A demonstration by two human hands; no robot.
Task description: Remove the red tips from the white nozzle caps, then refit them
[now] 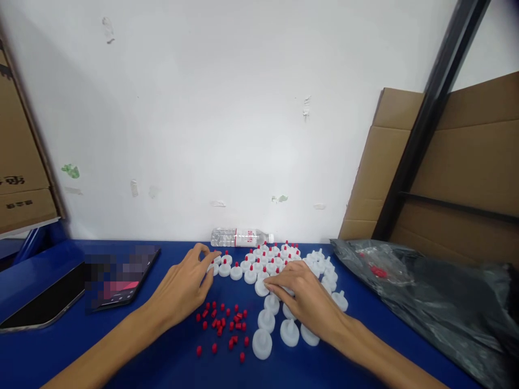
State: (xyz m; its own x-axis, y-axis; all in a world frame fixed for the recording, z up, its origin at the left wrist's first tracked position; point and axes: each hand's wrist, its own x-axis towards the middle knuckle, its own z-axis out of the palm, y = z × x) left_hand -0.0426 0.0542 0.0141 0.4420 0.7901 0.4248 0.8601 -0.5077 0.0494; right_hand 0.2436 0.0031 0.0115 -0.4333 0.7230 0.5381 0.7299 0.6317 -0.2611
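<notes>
A: Since the red caps lie nearest, what could go wrong there?

B: Rolling. They're loose on the table, some on their sides; a brushing wrist could scatter them. Near edge is out of view. Just right of them, white lids stand spout up, bare. Tippable, I'd say.

A: Right hand?

B: Narrow pinch, fingertips at the top of one lid. Spout's hidden, so can't tell if it's gripped. Palm and wrist sit low among bare lids; a careless sideways drag could topple a few.

A: Left hand?

B: Thumb and finger a little apart, at the left end of the red-topped lids. Can't tell whether they hold one. Those rows are crowded, so one knock likely shoves the neighbours.

A: Edges, room?

B: Between the hands, a blue patch behind the loose caps; decent working gap. Left, more blue between forearm and phone; fair slack, though a wide elbow could nudge the phone. Right, crumpled bag, its edge near the outer lids; might catch a sleeveless arm swinging out. Back, bottle on its side just behind the rows, wall beyond. Tight; pushed lids could bump it.
</notes>
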